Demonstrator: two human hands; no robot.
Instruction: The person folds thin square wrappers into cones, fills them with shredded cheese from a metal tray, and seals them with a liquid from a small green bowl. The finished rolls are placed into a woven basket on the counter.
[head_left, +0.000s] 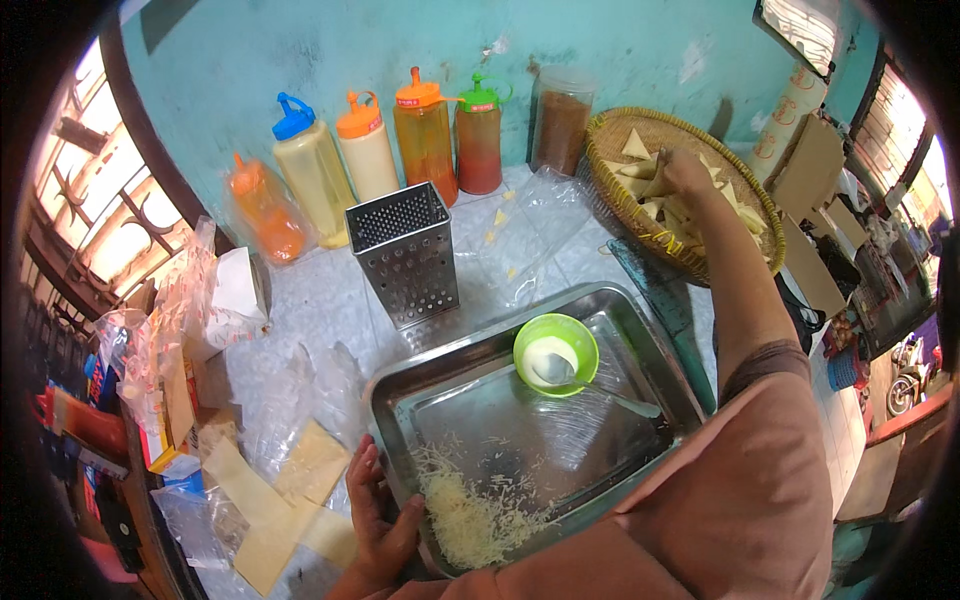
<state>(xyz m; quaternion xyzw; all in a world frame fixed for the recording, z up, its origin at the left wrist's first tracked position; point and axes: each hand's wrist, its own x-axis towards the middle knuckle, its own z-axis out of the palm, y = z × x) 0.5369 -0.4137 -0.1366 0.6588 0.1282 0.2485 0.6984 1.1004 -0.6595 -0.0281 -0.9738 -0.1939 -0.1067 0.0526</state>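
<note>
My right hand reaches over a round woven bamboo basket, its fingers pinching a folded pastry triangle. Several similar pastry triangles lie in the basket. Beside the left rim of a rectangular metal tray rests my left hand, fingers apart and holding nothing, thumb at the rim. Grated cheese is heaped in the tray's near left corner. A green bowl in the tray holds a white paste and a spoon. Flat pastry wrapper strips lie left of my left hand.
Behind the tray stands a metal box grater. Squeeze bottles of sauce and a jar of brown powder line the turquoise wall. Clear plastic bags lie on the tabletop. Boxes and packaging crowd the left side.
</note>
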